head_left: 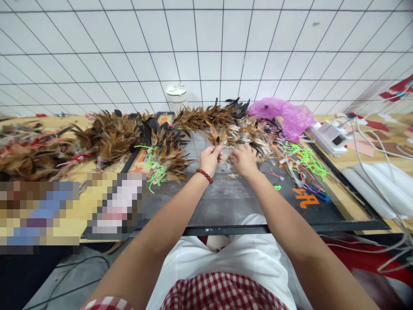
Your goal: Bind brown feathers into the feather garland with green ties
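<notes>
My left hand (210, 160), with a beaded bracelet (204, 175) on the wrist, pinches the base of a small bunch of brown feathers (214, 136), which fans out upward. Just to its right, my right hand (244, 159) is closed, its fingers bent down at the near edge of a pile of loose brown and white feathers (254, 137). What those fingertips hold is too small to make out. Beyond both hands lies a long row of brown and black feathers (206, 117). Another feather bundle (169, 153) with bright green ties lies left of my hands.
Under my hands is a dark framed board (200, 209). A pink plastic bag (284, 113), green strings (306, 157), blue-handled scissors (318, 194) and a white device (332, 137) with cables are to the right. A white lidded container (177, 95) stands by the tiled wall. More feathers (109, 137) lie left.
</notes>
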`<state>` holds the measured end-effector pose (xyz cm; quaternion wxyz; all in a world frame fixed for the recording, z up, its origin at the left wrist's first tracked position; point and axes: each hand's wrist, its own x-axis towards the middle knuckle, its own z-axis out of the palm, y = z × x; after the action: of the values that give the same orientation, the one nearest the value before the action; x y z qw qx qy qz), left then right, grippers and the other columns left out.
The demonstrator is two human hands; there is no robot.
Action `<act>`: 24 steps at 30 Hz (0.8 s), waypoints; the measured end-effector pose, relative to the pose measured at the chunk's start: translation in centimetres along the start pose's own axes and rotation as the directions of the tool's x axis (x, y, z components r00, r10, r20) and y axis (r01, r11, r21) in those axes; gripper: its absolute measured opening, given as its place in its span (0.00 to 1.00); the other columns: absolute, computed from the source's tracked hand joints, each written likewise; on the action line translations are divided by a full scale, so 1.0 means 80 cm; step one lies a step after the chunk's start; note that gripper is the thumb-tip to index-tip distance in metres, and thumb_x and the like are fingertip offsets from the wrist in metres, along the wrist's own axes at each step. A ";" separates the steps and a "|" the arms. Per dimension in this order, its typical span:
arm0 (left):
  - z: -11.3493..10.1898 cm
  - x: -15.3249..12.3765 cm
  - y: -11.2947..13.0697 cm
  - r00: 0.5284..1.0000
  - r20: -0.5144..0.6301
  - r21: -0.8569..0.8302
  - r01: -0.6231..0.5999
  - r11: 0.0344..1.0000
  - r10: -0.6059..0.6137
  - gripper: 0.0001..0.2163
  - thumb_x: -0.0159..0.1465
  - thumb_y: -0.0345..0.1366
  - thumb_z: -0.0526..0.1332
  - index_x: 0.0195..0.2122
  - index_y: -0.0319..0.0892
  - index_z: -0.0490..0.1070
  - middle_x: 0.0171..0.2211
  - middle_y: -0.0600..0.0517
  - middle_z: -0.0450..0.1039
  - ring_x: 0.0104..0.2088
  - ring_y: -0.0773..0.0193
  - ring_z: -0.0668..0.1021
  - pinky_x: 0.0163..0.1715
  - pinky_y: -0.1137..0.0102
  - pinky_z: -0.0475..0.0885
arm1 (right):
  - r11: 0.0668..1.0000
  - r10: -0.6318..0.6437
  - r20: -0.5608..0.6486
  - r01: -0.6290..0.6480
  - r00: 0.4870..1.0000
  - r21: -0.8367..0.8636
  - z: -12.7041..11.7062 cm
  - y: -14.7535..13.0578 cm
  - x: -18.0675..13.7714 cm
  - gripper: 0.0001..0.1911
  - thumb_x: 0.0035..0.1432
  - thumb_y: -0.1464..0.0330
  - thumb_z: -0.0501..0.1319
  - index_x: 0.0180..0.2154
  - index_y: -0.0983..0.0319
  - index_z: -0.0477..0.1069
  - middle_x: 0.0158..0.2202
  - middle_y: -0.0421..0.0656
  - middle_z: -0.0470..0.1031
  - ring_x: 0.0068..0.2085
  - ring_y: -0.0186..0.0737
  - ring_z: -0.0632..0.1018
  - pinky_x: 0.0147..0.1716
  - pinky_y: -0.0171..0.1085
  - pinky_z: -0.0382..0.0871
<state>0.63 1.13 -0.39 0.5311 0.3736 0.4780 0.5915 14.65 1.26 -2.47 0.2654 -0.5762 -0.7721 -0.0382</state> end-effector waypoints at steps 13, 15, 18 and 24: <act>0.001 0.003 -0.001 0.998 -0.068 -0.023 -0.010 1.000 0.009 0.08 0.55 0.36 0.64 0.25 0.36 0.70 0.22 0.54 0.71 0.18 0.73 0.72 0.18 0.76 0.67 | 0.995 -0.026 -0.190 0.043 0.981 0.085 -0.023 -0.010 -0.008 0.09 0.56 0.73 0.53 0.35 0.59 0.70 0.34 0.44 0.75 0.42 0.45 0.68 0.46 0.47 0.47; 0.001 0.002 0.001 0.997 -0.079 -0.046 -0.029 0.999 0.025 0.08 0.55 0.37 0.64 0.27 0.36 0.71 0.26 0.52 0.74 0.18 0.74 0.72 0.17 0.77 0.66 | 0.996 -0.024 -0.179 0.040 0.984 0.083 -0.024 -0.010 -0.009 0.08 0.55 0.73 0.53 0.33 0.60 0.70 0.33 0.43 0.75 0.42 0.45 0.68 0.46 0.47 0.47; 0.000 -0.001 0.005 0.995 -0.068 -0.103 -0.074 0.992 0.067 0.09 0.56 0.39 0.64 0.30 0.37 0.72 0.33 0.50 0.77 0.17 0.76 0.71 0.16 0.77 0.65 | 0.996 -0.033 -0.164 0.046 0.986 0.077 -0.025 -0.011 -0.009 0.08 0.54 0.74 0.53 0.32 0.60 0.70 0.32 0.43 0.74 0.41 0.44 0.68 0.46 0.47 0.47; -0.001 -0.005 0.007 0.995 0.096 -0.215 -0.018 0.977 0.040 0.11 0.53 0.39 0.66 0.28 0.36 0.70 0.27 0.49 0.75 0.22 0.72 0.75 0.24 0.74 0.70 | 0.998 -0.036 -0.149 0.044 0.988 0.050 -0.025 -0.013 -0.010 0.08 0.56 0.71 0.54 0.34 0.60 0.71 0.33 0.44 0.75 0.41 0.44 0.68 0.45 0.48 0.48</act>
<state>0.44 0.73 0.17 0.5827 0.3505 0.3790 0.6276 14.57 -0.48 -0.85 0.3363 -0.5488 -0.7625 -0.0658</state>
